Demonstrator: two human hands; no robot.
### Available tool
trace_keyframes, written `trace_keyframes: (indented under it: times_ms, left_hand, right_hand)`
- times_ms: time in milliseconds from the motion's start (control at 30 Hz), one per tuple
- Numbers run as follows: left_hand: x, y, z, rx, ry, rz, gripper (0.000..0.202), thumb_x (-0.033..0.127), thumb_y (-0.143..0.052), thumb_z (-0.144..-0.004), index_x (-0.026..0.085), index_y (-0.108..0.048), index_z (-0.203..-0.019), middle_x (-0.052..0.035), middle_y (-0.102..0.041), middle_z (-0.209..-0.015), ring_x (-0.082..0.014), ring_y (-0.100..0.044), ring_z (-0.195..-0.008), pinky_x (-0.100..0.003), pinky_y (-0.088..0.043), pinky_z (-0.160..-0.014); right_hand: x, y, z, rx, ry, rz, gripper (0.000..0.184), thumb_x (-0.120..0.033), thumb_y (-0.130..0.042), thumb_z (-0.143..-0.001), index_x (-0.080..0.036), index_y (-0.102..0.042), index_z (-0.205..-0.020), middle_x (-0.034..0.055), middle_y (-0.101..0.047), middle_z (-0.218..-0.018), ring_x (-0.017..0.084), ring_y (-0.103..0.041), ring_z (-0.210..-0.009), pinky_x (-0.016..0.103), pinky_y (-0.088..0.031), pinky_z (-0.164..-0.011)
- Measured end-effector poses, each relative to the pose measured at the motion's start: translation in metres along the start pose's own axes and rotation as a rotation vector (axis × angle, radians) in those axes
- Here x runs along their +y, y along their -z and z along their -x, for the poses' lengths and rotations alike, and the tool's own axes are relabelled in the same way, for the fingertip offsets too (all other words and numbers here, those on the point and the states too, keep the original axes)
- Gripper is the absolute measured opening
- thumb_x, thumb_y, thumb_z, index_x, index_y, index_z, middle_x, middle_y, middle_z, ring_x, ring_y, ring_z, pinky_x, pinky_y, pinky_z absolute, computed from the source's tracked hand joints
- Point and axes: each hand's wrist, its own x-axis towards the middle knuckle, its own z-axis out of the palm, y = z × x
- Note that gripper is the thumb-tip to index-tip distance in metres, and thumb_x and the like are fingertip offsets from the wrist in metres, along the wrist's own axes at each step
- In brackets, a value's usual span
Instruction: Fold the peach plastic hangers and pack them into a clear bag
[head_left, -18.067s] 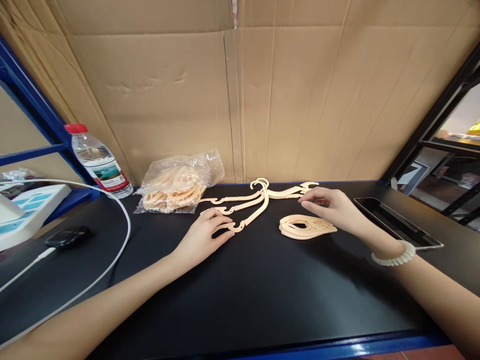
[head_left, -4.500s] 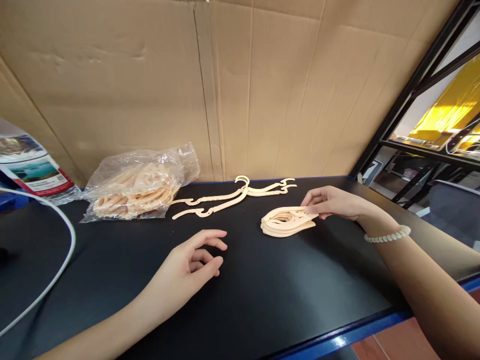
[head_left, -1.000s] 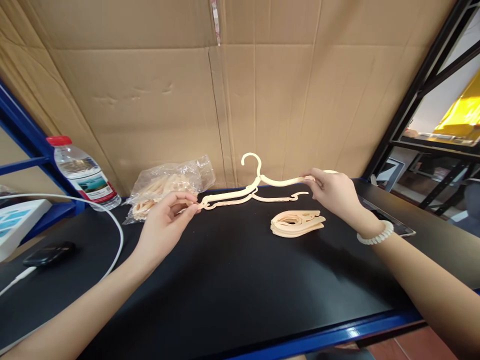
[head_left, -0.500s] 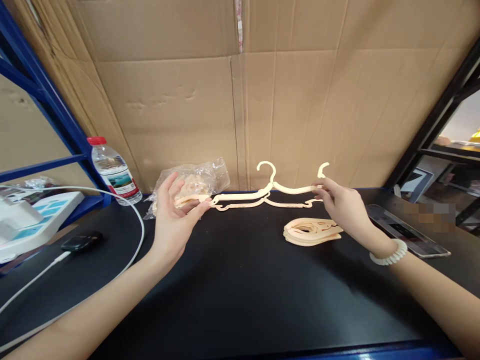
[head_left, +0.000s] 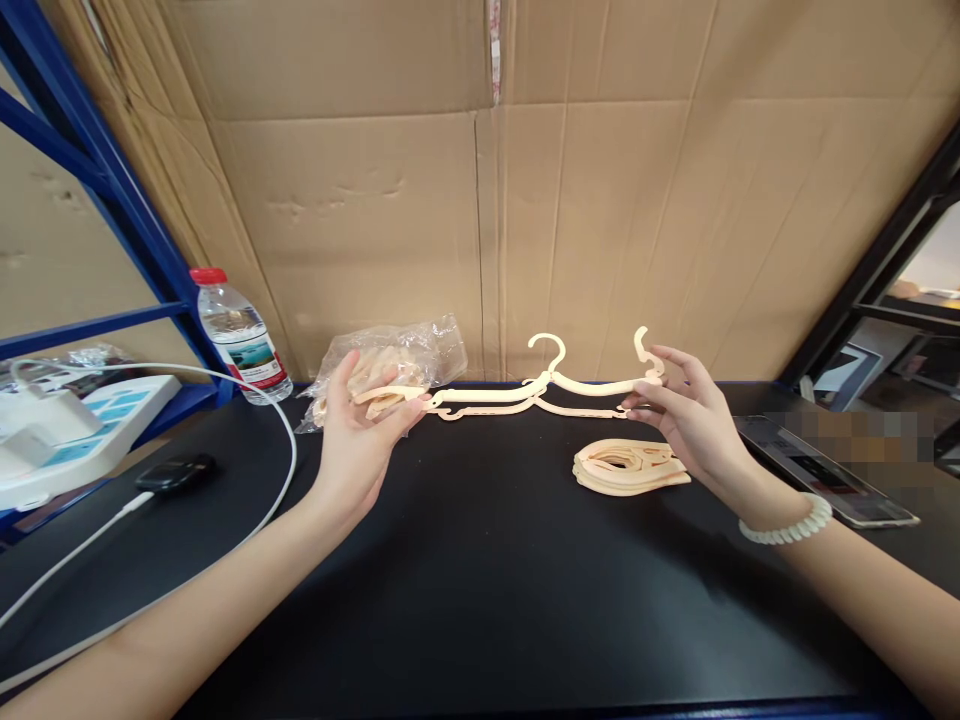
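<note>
1. My left hand (head_left: 360, 430) pinches the left arm of the opened hanger (head_left: 491, 396), some fingers raised.
2. My right hand (head_left: 694, 415) pinches its right arm near the bend, where the tip points up.
3. I hold this hanger behind the folded stack (head_left: 634, 483), reaching well to the stack's left.
4. Also behind the stack lies a second hanger (head_left: 499, 409).
5. Well left of the stack sits a clear bag (head_left: 442, 350); right of it, a dark tablet (head_left: 847, 490).

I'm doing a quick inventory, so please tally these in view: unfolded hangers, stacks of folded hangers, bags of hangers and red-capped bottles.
Unfolded hangers: 2
Stack of folded hangers: 1
Bag of hangers: 1
Red-capped bottle: 1
Total: 5
</note>
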Motion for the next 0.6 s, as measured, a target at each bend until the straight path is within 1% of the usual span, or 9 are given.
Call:
trace_keyframes:
  times_ms: [67,133,200,367,467,600]
  left_hand:
    - [-0.0013,-0.0005,0.0013,-0.013,0.059,0.035,0.093,0.003,-0.078,-0.066,0.032,-0.032,-0.142,-0.0071,-0.065,-0.117,-0.0149,-0.07,-0.089,-0.033,-0.056,-0.089]
    - [-0.0029,-0.0001,0.0025,-0.026,0.095,0.055,0.091,0.002,-0.076,-0.068,0.03,-0.032,-0.142,-0.007,-0.069,-0.11,-0.0151,-0.071,-0.088,-0.032,-0.057,-0.088]
    - [-0.0042,0.0006,0.0035,-0.037,0.113,0.073,0.089,0.001,-0.075,-0.069,0.029,-0.033,-0.142,-0.0071,-0.07,-0.108,-0.0155,-0.071,-0.088,-0.031,-0.057,-0.088]
    - [-0.0058,0.0017,0.0035,-0.046,0.109,0.088,0.085,0.0,-0.074,-0.07,0.029,-0.036,-0.14,-0.0068,-0.071,-0.108,-0.0167,-0.071,-0.092,-0.031,-0.057,-0.087]
    - [-0.0068,0.0018,0.003,-0.05,0.111,0.093,0.084,0.001,-0.074,-0.071,0.029,-0.036,-0.14,-0.0062,-0.072,-0.107,-0.0168,-0.071,-0.094,-0.031,-0.057,-0.088]
    - [-0.0082,0.0024,0.0044,-0.06,0.138,0.099,0.083,0.001,-0.073,-0.073,0.027,-0.035,-0.141,-0.0071,-0.073,-0.105,-0.0174,-0.071,-0.095,-0.031,-0.057,-0.089]
  right_hand:
    - [0.0002,-0.0003,-0.0008,0.026,-0.013,-0.026,0.053,-0.026,-0.08,-0.064,-0.028,-0.056,-0.112,-0.0059,-0.062,-0.069,0.015,-0.065,-0.064,0.032,-0.056,-0.065]
    - [0.0008,-0.0002,-0.0014,0.043,-0.02,-0.044,0.053,-0.024,-0.079,-0.064,-0.027,-0.057,-0.112,-0.0056,-0.062,-0.068,0.015,-0.064,-0.063,0.032,-0.055,-0.064]
    - [0.0017,0.0003,-0.0019,0.05,-0.02,-0.06,0.053,-0.023,-0.078,-0.065,-0.026,-0.057,-0.113,-0.0057,-0.062,-0.068,0.014,-0.062,-0.061,0.031,-0.054,-0.063]
    - [0.0038,0.0014,-0.0037,0.072,-0.028,-0.076,0.062,-0.019,-0.077,-0.064,-0.028,-0.053,-0.12,-0.0067,-0.06,-0.064,0.013,-0.059,-0.057,0.031,-0.052,-0.059]
    - [0.0042,0.0,-0.0035,0.05,-0.037,-0.054,0.057,-0.02,-0.076,-0.065,-0.027,-0.057,-0.119,-0.0055,-0.058,-0.064,0.013,-0.057,-0.058,0.03,-0.05,-0.057]
    - [0.0031,-0.005,0.0023,0.004,-0.028,-0.034,0.046,-0.021,-0.075,-0.067,-0.029,-0.064,-0.111,-0.0049,-0.056,-0.069,0.012,-0.057,-0.06,0.03,-0.052,-0.058]
